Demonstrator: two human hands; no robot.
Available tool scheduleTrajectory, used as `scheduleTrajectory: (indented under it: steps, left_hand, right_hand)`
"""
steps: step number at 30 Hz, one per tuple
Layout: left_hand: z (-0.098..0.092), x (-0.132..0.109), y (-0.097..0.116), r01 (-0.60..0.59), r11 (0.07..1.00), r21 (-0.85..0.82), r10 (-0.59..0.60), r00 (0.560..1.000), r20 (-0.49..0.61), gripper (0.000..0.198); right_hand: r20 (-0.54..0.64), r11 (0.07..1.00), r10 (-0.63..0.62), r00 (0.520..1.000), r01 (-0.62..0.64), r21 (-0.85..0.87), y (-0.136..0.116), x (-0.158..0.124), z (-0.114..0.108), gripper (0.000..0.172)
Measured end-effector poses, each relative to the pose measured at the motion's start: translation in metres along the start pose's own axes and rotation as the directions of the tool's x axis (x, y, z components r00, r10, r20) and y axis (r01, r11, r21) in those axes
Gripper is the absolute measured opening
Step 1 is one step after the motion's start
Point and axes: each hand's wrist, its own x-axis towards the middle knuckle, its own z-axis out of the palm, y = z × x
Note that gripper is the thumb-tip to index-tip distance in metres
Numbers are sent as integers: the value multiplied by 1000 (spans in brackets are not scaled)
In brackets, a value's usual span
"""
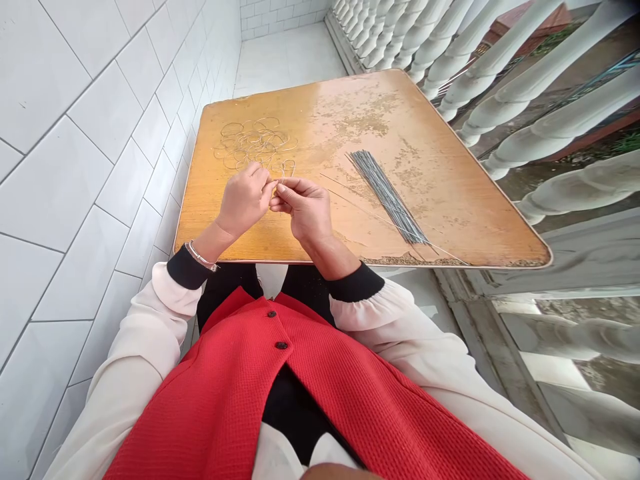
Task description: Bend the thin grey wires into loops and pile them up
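Above the near left part of the table, my left hand (246, 200) and my right hand (307, 210) meet fingertip to fingertip. Both are closed in a pinch on a thin wire (289, 164), whose bent loop sticks up just beyond the fingers. The rest of that wire is hidden by the fingers. Beyond my left hand lies a loose pile of curled wire loops (255, 139). To the right of my right hand rests a bundle of straight grey wires (387, 197), with a few single wires lying loose beside and across it.
The wooden table (280, 107) has a worn, peeling surface and a chipped near edge. A white tiled wall (115, 153) runs close along the left. White balusters (480, 80) line the right side. Pale floor (290, 57) shows past the table's far edge.
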Motion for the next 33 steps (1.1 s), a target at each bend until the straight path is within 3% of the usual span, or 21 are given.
scheduleTrajectory:
  steps: [6, 9, 12, 16, 19, 22, 27, 33]
  left_hand:
    - [-5, 5, 10, 129, 985, -114, -126, 991, 34, 30]
    - [-9, 3, 17, 296, 915, -274, -271, 954, 127, 28]
    - [-13, 1, 22, 395, 819, -416, -326, 917, 228, 26]
    - [-18, -3, 23, 416, 765, -493, -324, 909, 263, 15]
    - [-21, -6, 20, 391, 772, -501, -361, 918, 161, 17]
    - [-24, -8, 16, 412, 762, -500, -419, 902, 107, 18]
    - [-20, -11, 18, 470, 710, -524, -414, 881, 230, 24]
    - [-10, -17, 22, 461, 718, -522, -400, 887, 233, 21]
  right_hand:
    - [13, 999, -39, 999, 39, 10, 3, -2, -2, 31]
    - [27, 998, -70, 997, 70, 10, 5, -4, -1, 32]
    - [27, 996, -81, 996, 82, -45, 3, -5, 0, 27]
    - [18, 993, -99, 995, 100, -62, 0, -3, -5, 19]
    - [26, 994, -99, 995, 100, -40, 0, 2, -11, 17]
    - [28, 996, -83, 996, 84, -40, -1, 4, -15, 17]
    - [9, 994, -77, 997, 77, -73, -4, 1, -12, 8]
    - [-62, 965, -117, 991, 98, -243, -3, 0, -9, 3]
